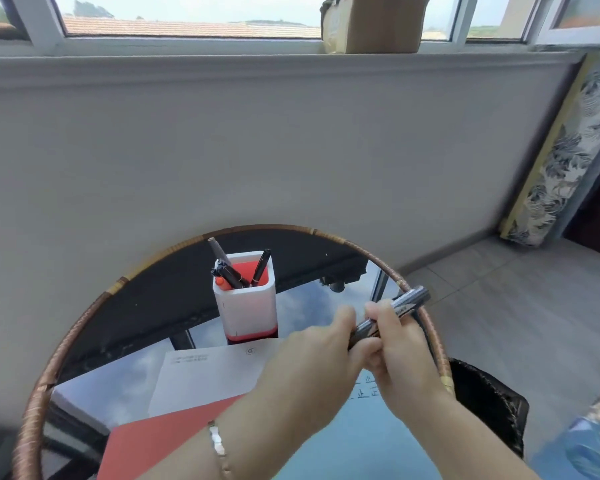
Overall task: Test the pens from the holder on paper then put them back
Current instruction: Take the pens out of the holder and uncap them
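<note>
In the holder [246, 299], four pens (a fifth pen [392, 315] in both hands).

Domestic room, likely a sunroom or balcony corner. Indicators: round glass-topped table [125, 341] with rattan-wrapped rim under the fingers [378, 317]; window [187, 19] beyond them overlooking a tiled roof; cardboard box [374, 22] on the sill; patterned cushion [565, 150] against the wall at right; tiled floor [520, 306].

One marker [392, 315] held by two hands [329, 355], one holder [246, 306] containing about four pens [234, 275].
</note>
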Motion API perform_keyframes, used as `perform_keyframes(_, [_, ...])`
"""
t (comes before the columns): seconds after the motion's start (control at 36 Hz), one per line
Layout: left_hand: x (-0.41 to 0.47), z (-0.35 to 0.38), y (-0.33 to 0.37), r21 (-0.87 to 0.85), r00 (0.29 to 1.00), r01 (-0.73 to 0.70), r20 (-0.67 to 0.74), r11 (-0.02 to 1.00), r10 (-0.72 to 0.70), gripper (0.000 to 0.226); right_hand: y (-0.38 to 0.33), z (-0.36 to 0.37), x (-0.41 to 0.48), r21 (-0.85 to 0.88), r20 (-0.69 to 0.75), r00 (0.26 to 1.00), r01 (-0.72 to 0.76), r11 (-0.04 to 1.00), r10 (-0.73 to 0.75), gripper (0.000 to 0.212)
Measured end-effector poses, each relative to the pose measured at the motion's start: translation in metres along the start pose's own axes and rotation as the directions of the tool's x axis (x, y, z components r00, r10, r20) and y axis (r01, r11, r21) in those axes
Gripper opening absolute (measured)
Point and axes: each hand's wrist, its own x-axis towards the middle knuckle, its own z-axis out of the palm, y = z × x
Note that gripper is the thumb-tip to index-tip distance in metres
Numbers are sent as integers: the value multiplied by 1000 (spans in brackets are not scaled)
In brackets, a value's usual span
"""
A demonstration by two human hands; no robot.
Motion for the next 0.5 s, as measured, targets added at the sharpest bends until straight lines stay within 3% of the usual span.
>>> perform_keyframes(0.06, [10, 2, 0, 169, 998, -55, 33, 984, 50, 31, -4, -4, 8, -9, -90, 996, -28, 1000, 27, 35])
perform_keyframes(0.11, [17, 3, -2, 182, 995, -60, 92, 981, 44, 33, -7, -8, 13, -69, -103, 995, 12, 998, -19, 36])
perform_keyframes(0.19, [21, 4, -4, -8, 987, 3, 160, 1000, -2, 40, -4, -6, 13, -89, -61, 998, 19, 996, -25, 41])
perform_keyframes(0.25, [19, 1, -10, -231, 957, 81, 290, 969, -11, 39, -12, -11, 20, -9, -101, 995, 19, 1000, -20, 39])
perform_keyframes(0.33, [4, -12, -39, -480, 854, 384, 509, 788, -107, 35, -43, -54, 48, 295, -335, 940, 162, 942, -57, 33])
perform_keyframes(0.36, [-2, -15, -52, -494, 837, 454, 522, 741, -164, 34, -53, -68, 54, 271, -368, 924, 210, 940, -100, 33])
perform_keyframes(0.42, [-4, -13, -69, -540, 838, 513, 482, 668, -255, 31, -57, -80, 62, 11, -284, 954, 97, 995, -90, 34])
perform_keyframes(0.44, [0, -9, -70, -583, 836, 536, 470, 611, -285, 27, -50, -78, 67, -168, -186, 982, -30, 985, -2, 34])
perform_keyframes(0.5, [13, 3, -64, -658, 845, 530, 462, 535, -269, 21, -34, -65, 74, -409, -60, 968, -246, 879, 243, 34])
